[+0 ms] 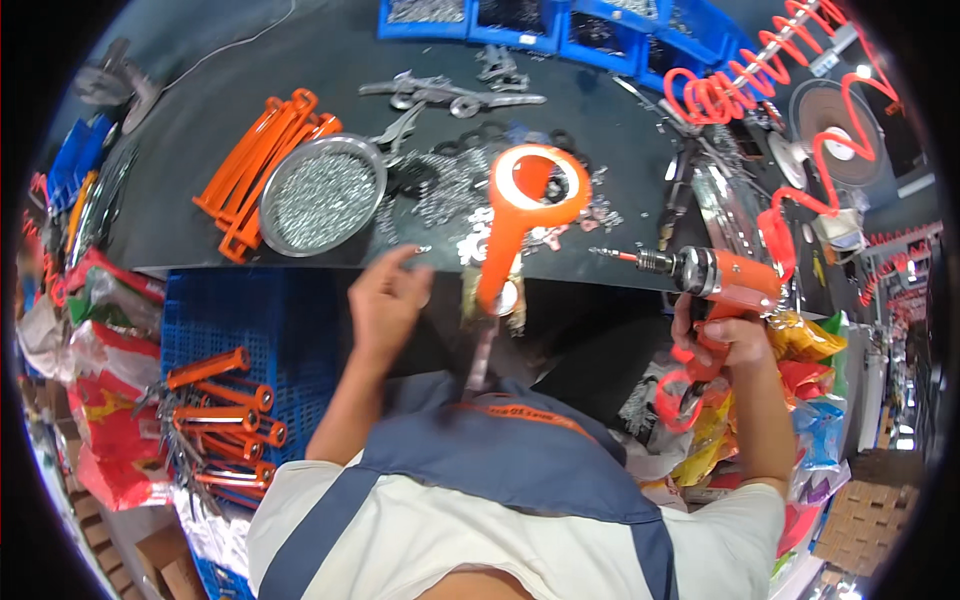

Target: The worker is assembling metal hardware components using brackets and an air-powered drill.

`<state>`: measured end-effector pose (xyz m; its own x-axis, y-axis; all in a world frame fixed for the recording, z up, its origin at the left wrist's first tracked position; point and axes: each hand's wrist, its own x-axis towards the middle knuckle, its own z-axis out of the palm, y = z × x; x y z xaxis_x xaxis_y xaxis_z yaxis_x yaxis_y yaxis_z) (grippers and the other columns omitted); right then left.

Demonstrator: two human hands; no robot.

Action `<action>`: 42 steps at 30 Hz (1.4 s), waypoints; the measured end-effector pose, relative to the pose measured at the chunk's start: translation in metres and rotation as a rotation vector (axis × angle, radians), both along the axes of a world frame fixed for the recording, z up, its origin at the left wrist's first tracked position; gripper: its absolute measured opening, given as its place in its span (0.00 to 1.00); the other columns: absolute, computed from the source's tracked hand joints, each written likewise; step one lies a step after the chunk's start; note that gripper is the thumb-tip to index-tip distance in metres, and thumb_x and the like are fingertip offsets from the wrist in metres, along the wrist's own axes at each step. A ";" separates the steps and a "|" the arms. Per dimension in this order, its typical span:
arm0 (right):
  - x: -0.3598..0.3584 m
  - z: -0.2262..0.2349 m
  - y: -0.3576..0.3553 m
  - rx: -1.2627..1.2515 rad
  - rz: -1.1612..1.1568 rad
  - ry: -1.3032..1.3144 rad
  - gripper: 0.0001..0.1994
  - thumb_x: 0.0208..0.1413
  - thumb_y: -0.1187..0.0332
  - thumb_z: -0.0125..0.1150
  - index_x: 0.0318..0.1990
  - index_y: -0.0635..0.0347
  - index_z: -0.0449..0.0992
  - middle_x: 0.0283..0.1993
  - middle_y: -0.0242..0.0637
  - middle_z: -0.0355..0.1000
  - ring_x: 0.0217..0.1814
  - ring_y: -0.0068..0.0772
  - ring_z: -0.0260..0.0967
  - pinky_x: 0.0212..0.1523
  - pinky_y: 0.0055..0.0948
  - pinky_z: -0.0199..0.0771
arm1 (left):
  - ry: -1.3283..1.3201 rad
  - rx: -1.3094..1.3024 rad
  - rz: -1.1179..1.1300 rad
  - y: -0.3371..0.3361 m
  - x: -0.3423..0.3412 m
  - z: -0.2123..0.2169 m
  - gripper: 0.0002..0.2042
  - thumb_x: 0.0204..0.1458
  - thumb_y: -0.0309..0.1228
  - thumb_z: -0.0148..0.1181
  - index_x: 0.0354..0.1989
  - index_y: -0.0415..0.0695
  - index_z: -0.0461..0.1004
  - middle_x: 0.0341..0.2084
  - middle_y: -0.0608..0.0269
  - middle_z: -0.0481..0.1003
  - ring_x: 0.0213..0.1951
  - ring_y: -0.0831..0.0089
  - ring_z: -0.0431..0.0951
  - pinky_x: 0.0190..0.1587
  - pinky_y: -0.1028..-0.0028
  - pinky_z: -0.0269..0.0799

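At the near edge of the black workbench (250, 90), your left hand (385, 300) reaches up with its fingers drawn together, pinching a small silver screw (421, 249) just above the bench's front edge. Your right hand (725, 335) is wrapped shut around the grip of an orange pneumatic screwdriver (715, 275), which lies level off the bench's near right edge with its bit pointing left toward the centre. Between your hands, an orange plastic handle with a ring-shaped end (520, 215) stands at the front edge of the bench, its ring lying over the bench top and its narrow end over the edge toward your chest; it is well apart from the left fingertips and near the bit's tip. A round metal tray of small screws (322, 195) sits on the bench to the left of the handle, beyond your left hand. A stack of orange plastic handles (265, 165) lies against the tray's left side. Loose metal parts (450, 190) are scattered between tray and ringed handle. A coiled orange air hose (790, 120) runs above the bench's far right corner.
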<state>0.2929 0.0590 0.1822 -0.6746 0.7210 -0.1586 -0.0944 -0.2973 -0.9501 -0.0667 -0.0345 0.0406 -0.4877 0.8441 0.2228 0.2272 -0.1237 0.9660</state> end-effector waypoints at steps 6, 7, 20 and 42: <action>0.046 -0.033 0.007 -0.356 -0.163 0.225 0.21 0.39 0.70 0.58 0.44 0.70 0.68 0.30 0.46 0.68 0.27 0.37 0.64 0.07 0.16 0.55 | 0.538 -0.059 0.270 0.045 -0.080 0.025 0.09 0.50 0.28 0.59 0.39 0.38 0.76 0.16 0.66 0.64 0.19 0.77 0.62 0.25 0.75 0.60; 0.050 -0.037 0.010 -0.353 -0.181 0.229 0.21 0.39 0.69 0.58 0.42 0.73 0.68 0.30 0.46 0.68 0.28 0.36 0.64 0.07 0.15 0.54 | 0.674 -0.075 0.257 0.052 -0.090 0.028 0.09 0.50 0.30 0.59 0.38 0.39 0.76 0.17 0.63 0.68 0.18 0.73 0.66 0.26 0.72 0.64; 0.088 -0.060 0.040 0.587 -0.408 -0.691 0.20 0.41 0.72 0.60 0.46 0.65 0.69 0.35 0.45 0.72 0.39 0.45 0.71 0.27 0.30 0.72 | 0.758 0.190 0.247 0.053 -0.070 0.035 0.11 0.51 0.25 0.57 0.42 0.37 0.74 0.44 0.54 0.74 0.48 0.55 0.72 0.54 0.63 0.64; -0.162 -0.215 -0.104 -0.234 -0.201 0.031 0.21 0.59 0.56 0.52 0.51 0.63 0.60 0.42 0.38 0.65 0.44 0.32 0.68 0.43 0.28 0.69 | 0.004 0.251 -0.388 0.050 0.069 0.012 0.21 0.38 0.24 0.68 0.39 0.39 0.62 0.23 0.67 0.66 0.25 0.82 0.66 0.30 0.78 0.67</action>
<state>0.1312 -0.0448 -0.0333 -0.5292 0.7868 -0.3176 -0.2011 -0.4799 -0.8540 0.0027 0.0157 0.0521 -0.1456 0.8839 0.4444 0.1214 -0.4299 0.8947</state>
